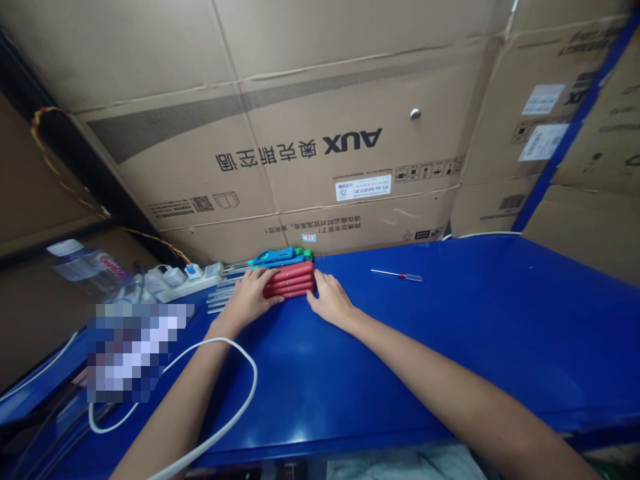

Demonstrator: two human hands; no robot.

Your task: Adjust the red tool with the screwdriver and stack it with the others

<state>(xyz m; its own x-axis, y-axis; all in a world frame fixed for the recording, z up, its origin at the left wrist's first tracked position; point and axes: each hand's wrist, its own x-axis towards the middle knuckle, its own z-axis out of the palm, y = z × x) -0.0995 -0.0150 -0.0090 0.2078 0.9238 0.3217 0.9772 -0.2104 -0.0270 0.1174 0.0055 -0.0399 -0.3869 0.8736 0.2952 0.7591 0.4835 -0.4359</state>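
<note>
Several red-handled tools [293, 280] lie side by side on the blue table, their thin metal shafts pointing left. They look like long-necked lighters, though the exact kind is not clear. My left hand [250, 293] curves over the row where handles meet shafts, fingers on the far side and thumb on the near side, hiding part of it. Against the right ends of the handles rests my right hand [329, 297], its thumb and fingers closed round the corner of the row. Just behind lie blue tools [275, 255] with green parts, of similar shape.
A small screwdriver [400, 274] lies on the blue table [475, 333] to the right. Left stand a plastic bottle [90, 267] and a power strip [193, 285] with plugs. A white cable [255, 380] loops over my left forearm. Cardboard [300, 100] walls the back.
</note>
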